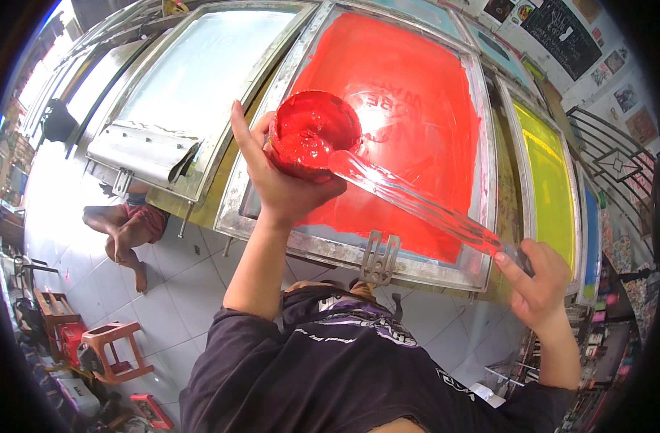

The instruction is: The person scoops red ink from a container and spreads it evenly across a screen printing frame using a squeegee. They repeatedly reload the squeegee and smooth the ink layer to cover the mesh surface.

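My left hand (290, 191) is wrapped round the side and base of a round tub (301, 107) of glossy red ink, tilted so its mouth faces me. In my right hand (538, 285) is the handle end of a long flat spatula (424, 205), smeared with red. Its far tip touches or overlaps the tub's lower right rim. Both hands are above a metal-framed printing screen (417, 94) whose mesh is largely coated red. Faint dark lettering shows through the coating. The tub hides part of the screen's left side.
A pale screen (214, 54) stands left, with a grey metal sheet-like piece (142, 153) on its near end. Yellow (543, 180) and blue screens are at right. A metal clamp (380, 258) sits on the near frame edge. Another person's legs (131, 231) and a stool (117, 350) are left.
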A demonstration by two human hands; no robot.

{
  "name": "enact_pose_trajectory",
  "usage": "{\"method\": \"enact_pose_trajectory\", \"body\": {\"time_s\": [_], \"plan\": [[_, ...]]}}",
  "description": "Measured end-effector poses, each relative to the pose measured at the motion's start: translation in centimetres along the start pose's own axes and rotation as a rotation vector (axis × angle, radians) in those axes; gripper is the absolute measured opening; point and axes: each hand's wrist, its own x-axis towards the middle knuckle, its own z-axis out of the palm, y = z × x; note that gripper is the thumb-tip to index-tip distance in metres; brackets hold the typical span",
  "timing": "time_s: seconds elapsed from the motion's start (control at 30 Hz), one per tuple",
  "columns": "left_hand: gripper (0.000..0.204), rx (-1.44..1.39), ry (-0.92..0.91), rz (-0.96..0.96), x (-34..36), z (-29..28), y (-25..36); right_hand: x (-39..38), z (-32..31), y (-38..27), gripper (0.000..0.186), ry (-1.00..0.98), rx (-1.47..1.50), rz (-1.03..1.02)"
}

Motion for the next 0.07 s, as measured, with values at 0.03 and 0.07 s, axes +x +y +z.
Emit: {"method": "enact_pose_trajectory", "body": {"time_s": [0.03, 0.07], "plan": [[0.133, 0.016, -0.009, 0.057, -0.02, -0.22, -0.46, -0.02, -0.46, -0.08, 0.055, -0.026, -0.003, -0.013], [0.133, -0.033, -0.021, 0.028, -0.13, -0.40, -0.64, -0.06, -0.90, -0.04, 0.057, -0.052, -0.005, -0.025]]}}
